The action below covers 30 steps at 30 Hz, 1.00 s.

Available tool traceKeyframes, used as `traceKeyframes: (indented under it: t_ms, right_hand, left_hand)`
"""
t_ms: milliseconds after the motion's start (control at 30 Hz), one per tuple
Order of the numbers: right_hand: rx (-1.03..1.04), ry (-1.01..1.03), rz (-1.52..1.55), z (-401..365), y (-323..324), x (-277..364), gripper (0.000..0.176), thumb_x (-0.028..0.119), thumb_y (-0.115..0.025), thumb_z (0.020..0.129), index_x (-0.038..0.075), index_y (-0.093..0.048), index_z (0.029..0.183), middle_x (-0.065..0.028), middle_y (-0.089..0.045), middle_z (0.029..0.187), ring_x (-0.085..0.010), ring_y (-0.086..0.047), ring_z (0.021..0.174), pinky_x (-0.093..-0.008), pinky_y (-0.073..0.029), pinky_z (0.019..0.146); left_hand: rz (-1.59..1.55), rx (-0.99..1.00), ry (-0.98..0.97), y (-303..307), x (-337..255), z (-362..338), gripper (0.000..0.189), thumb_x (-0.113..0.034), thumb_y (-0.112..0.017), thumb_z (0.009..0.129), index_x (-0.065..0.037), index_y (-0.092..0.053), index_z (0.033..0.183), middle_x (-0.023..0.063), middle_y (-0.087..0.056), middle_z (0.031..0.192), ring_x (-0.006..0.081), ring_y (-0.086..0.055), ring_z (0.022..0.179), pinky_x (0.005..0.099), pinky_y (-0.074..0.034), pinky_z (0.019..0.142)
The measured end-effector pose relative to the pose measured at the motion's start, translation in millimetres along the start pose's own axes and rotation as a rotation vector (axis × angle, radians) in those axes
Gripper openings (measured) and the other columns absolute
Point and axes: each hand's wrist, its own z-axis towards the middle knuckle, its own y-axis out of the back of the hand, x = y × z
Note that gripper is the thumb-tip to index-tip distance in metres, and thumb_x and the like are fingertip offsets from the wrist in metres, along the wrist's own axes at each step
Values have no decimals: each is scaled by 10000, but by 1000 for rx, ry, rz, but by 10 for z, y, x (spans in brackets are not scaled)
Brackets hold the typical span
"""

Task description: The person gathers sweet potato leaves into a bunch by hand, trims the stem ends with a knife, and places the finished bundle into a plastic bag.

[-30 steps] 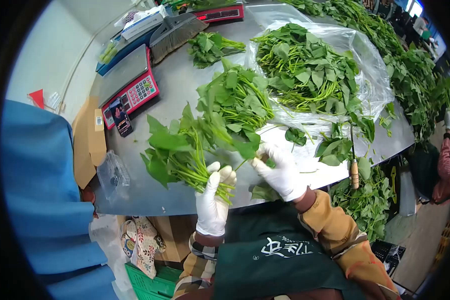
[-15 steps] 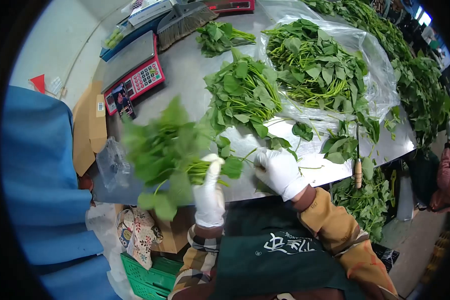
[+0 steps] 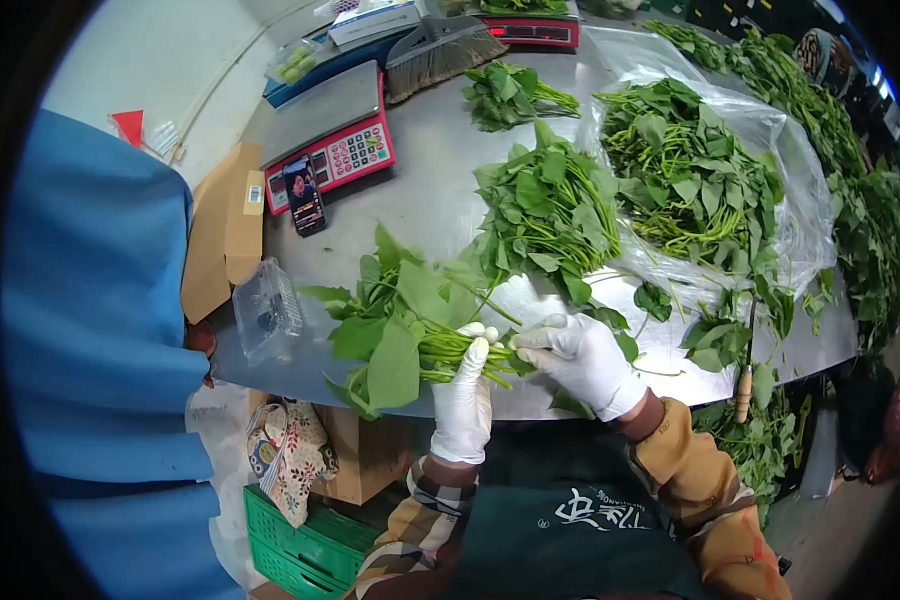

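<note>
A bunch of leafy greens [image 3: 390, 335] with long pale stems is gripped in my white-gloved left hand [image 3: 463, 400], leaves pointing left and cut ends to the right. My gloved right hand [image 3: 582, 362] is closed in a pinch right at those ends, and a thin stem runs up to its fingertips. Just beyond lies a larger pile of greens [image 3: 545, 210] on the metal table [image 3: 420, 190]. Another heap of greens [image 3: 685, 175] rests on clear plastic sheeting [image 3: 805, 210] to the right. A smaller bundle [image 3: 510, 95] sits farther back.
A red scale [image 3: 355, 150] with a phone [image 3: 303, 195] leaning on it stands at the left, near a brush [image 3: 445, 55]. A clear plastic box [image 3: 267, 310] lies by the left edge. A wooden-handled tool [image 3: 744, 390] overhangs the front edge. Green crates [image 3: 300, 540] stand below.
The view has shifted, so the table things appear farther right and lower. My left hand has steadied the bunch, and my right hand has come in against its stem ends.
</note>
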Motion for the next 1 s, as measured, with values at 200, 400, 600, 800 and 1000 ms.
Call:
traceKeyframes:
  t_ms: [200, 400, 600, 800, 1000]
  right_hand:
    - [229, -251, -141, -135, 196, -280, 228, 224, -741, 837, 34, -730, 962, -127, -707, 836, -196, -674, 696, -306, -534, 674]
    - [-185, -328, 81, 146, 293, -511, 205, 199, -691, 858, 64, -727, 1008, -143, -703, 844, -272, -686, 749, -337, -523, 696]
    - [-346, -201, -443, 426, 218, -915, 138, 173, -720, 785, 125, -702, 913, -90, -638, 830, -301, -642, 788, -395, -507, 706]
    - [-366, -163, -485, 443, 103, -833, 173, 162, -727, 763, 140, -652, 918, -88, -592, 886, -315, -610, 828, -424, -492, 709]
    - [-387, -239, -578, 398, 138, -909, 187, 168, -744, 750, 126, -639, 899, -92, -590, 866, -307, -618, 812, -415, -495, 699]
  left_hand:
    - [-14, -39, 5, 82, -171, 84, 202, -186, -612, 963, -77, -572, 1128, 91, -652, 1072, 218, -628, 976, 393, -504, 916]
    - [-68, -30, -2, 257, -72, 96, 130, -195, -570, 990, -71, -542, 1012, 43, -581, 805, 172, -575, 739, 412, -523, 819]
    - [-6, -46, 57, 307, 333, 119, 146, -211, -553, 1002, -70, -555, 962, 15, -528, 705, 139, -537, 656, 406, -532, 779]
    - [-42, -30, 99, 312, 269, 124, 138, -195, -552, 1001, -61, -559, 970, 24, -541, 712, 148, -550, 667, 405, -534, 796]
    - [-52, -27, 100, 334, 282, 134, 140, -188, -550, 1001, -54, -557, 962, 30, -547, 714, 149, -551, 660, 404, -534, 805]
